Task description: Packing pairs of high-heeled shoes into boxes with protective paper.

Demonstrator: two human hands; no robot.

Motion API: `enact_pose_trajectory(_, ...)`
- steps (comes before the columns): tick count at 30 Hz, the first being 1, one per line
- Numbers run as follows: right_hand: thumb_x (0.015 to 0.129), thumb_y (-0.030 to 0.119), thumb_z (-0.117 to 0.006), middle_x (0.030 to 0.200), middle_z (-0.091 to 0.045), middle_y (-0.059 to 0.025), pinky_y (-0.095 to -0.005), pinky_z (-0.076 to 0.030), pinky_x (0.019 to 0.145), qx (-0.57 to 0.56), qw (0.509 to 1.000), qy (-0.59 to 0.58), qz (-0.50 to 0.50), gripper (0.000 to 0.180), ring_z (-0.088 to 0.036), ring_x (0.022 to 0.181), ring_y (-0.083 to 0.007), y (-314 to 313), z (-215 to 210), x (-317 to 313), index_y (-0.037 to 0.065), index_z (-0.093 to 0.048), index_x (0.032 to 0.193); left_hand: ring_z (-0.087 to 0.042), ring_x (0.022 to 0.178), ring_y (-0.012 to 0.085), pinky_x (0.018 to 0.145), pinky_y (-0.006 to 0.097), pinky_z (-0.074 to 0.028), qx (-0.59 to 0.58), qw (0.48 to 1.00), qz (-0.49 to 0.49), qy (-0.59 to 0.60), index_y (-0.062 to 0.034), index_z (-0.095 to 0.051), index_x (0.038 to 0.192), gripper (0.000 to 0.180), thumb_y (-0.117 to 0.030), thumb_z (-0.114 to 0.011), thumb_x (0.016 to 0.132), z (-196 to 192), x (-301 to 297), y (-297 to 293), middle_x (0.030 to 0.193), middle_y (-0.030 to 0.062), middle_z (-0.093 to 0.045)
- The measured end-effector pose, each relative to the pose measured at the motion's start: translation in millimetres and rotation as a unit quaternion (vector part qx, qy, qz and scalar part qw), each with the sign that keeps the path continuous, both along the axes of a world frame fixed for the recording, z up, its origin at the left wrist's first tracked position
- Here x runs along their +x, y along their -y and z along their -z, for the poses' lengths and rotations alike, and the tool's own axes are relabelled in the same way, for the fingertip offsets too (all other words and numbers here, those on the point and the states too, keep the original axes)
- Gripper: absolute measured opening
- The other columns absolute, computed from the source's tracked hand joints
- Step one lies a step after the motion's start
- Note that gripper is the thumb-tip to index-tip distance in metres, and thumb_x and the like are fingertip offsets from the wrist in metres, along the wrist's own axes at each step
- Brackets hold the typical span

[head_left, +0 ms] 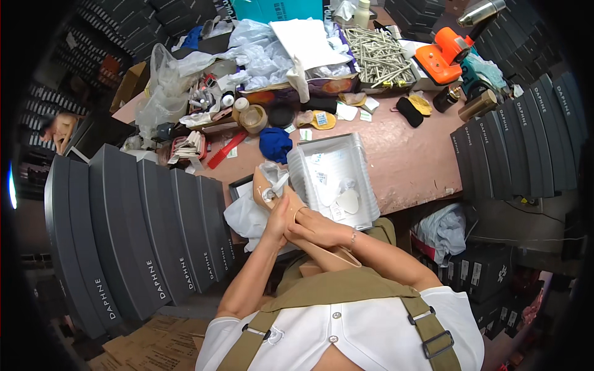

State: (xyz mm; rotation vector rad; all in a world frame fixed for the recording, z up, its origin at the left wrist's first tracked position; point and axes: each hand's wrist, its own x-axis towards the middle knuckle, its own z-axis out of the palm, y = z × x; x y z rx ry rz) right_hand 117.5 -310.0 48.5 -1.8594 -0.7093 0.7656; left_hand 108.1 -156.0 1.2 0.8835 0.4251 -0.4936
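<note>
Both hands are closed around a glossy tan shoe (pixel 262 183) held over my lap. Its toe points away and left. Crumpled white tissue (pixel 274 175) fills its opening, near a shiny silvery ornament. My left hand (pixel 279 217) grips its near left side. My right hand (pixel 320 231) presses in from the right, fingers meeting the left. Another tan part (pixel 334 260) shows below the right wrist; I cannot tell whether it belongs to the same shoe. Close on the right lies a translucent white tray (pixel 366 185) with small tags inside. White paper (pixel 242 216) spreads left of the shoe.
Dark grey shoeboxes stand in rows at left (pixel 124 229) and right (pixel 516 142). On the pink table (pixel 408 167) lie a blue cloth (pixel 275 144), a red comb (pixel 227 149) and yellow pads. Behind are a box of grey sticks (pixel 378 57) and an orange heat tool (pixel 444 55).
</note>
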Motion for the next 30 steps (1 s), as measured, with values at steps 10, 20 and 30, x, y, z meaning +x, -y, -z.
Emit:
enact_pose_trajectory(10,0.089,0.03,-0.043,0.152,-0.012,-0.0246,-0.0634,-0.016,0.106,-0.128,0.97,0.122,0.167,0.044,-0.012,0.14,-0.0439,20.9,-6.8,-18.6,-0.002,-0.06,0.114,-0.06,0.099,0.0185,0.087,0.033,-0.05,-0.019,0.999,0.039,0.001,-0.0073,-0.048,0.125,0.043,-0.04,-0.047,0.097,-5.5,28.5,11.7,0.112,0.009,-0.059)
enact_pose_trajectory(20,0.086,0.027,-0.045,0.151,-0.016,-0.0251,-0.0675,-0.012,0.104,-0.276,0.934,0.199,0.109,0.041,-0.011,0.14,-0.0423,-10.2,26.4,0.4,-0.003,-0.066,0.104,-0.055,0.112,0.0214,0.094,0.034,-0.046,0.07,0.997,0.039,0.014,-0.0074,-0.043,0.133,0.046,-0.036,-0.045,0.098,-2.4,22.1,0.4,0.125,0.0103,-0.054)
enact_pose_trajectory(30,0.089,0.026,-0.046,0.155,0.001,-0.0189,-0.0633,-0.011,0.108,-0.13,0.973,0.188,0.036,0.044,-0.001,0.142,-0.0422,-3.2,-0.1,-6.1,0.002,-0.054,0.125,-0.054,0.112,0.0196,0.096,0.033,-0.045,-0.03,0.999,0.032,0.013,-0.0074,-0.042,0.133,0.049,-0.042,-0.042,0.098,13.5,17.6,-7.8,0.122,0.0087,-0.055)
